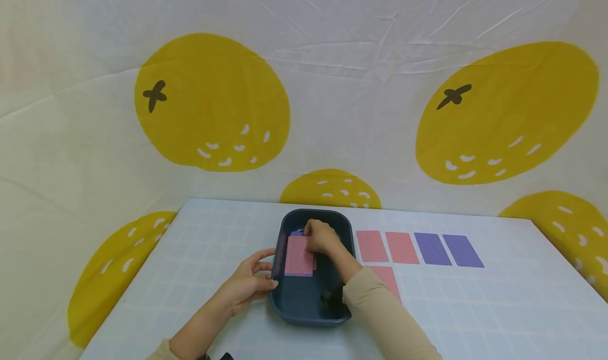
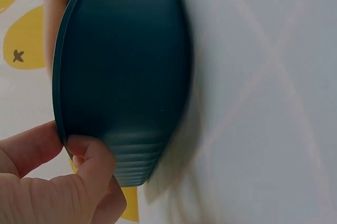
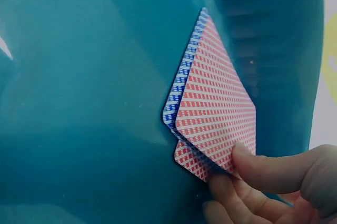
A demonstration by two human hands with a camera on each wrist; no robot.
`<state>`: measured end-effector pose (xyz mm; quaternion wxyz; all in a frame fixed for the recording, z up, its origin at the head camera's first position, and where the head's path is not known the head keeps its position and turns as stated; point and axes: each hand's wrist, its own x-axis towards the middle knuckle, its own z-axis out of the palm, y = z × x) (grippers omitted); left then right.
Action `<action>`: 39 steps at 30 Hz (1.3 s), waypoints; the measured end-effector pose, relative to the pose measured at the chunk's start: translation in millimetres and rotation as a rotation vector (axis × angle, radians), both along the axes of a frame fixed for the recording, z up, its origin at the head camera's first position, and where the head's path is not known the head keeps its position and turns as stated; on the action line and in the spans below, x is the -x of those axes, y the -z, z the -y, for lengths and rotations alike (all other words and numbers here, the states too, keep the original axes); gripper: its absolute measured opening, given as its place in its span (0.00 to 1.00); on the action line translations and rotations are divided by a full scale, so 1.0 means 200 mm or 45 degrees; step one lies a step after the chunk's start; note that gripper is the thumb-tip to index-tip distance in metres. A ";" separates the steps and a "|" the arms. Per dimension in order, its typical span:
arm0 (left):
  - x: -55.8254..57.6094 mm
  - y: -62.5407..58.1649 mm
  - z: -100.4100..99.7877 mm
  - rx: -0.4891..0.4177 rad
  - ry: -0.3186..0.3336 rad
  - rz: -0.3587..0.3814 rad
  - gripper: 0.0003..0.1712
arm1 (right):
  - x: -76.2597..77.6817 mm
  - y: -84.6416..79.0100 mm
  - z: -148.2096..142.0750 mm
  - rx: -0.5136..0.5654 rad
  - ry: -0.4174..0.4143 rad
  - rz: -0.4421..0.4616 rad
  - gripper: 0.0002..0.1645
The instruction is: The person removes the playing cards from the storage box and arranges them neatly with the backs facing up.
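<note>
A dark blue-green plastic bin (image 1: 309,302) stands on the table, and my left hand (image 1: 249,281) is at its left side. In the left wrist view the thumb and a finger of that hand (image 2: 68,176) pinch the bin's rim. My right hand (image 1: 324,237) reaches inside the bin. Its thumb lies on a red-backed playing card (image 3: 216,103) with the other fingers beneath, so the card's edge is pinched. A blue-backed card (image 3: 181,77) peeks out under the red one, and another red-backed card (image 3: 190,162) shows lower down.
Right of the bin on the white table (image 1: 451,307) lie two red-backed cards (image 1: 372,246) (image 1: 402,247) and two blue-backed cards (image 1: 433,248) (image 1: 463,250) in a row. Below them is another red-backed card (image 1: 387,278), partly behind the right sleeve (image 1: 387,318). A fruit-print cloth (image 1: 351,112) hangs behind.
</note>
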<state>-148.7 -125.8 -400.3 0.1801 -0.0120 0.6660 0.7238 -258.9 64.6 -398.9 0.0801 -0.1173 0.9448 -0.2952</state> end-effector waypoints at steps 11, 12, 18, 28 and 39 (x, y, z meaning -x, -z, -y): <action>0.00 -0.01 0.00 0.011 -0.007 -0.005 0.42 | 0.01 -0.04 -0.05 0.477 0.198 0.446 0.18; 0.00 -0.01 0.00 0.012 -0.008 -0.005 0.42 | 0.01 -0.04 -0.05 0.491 0.209 0.461 0.18; 0.00 -0.01 -0.01 0.029 -0.021 -0.001 0.42 | 0.01 -0.05 -0.07 0.590 0.242 0.516 0.18; 0.00 -0.01 -0.02 0.050 -0.039 0.009 0.40 | 0.00 -0.08 -0.10 0.804 0.221 0.591 0.22; 0.00 0.00 -0.01 0.046 -0.034 -0.004 0.41 | -0.03 -0.13 -0.15 0.931 0.164 0.646 0.24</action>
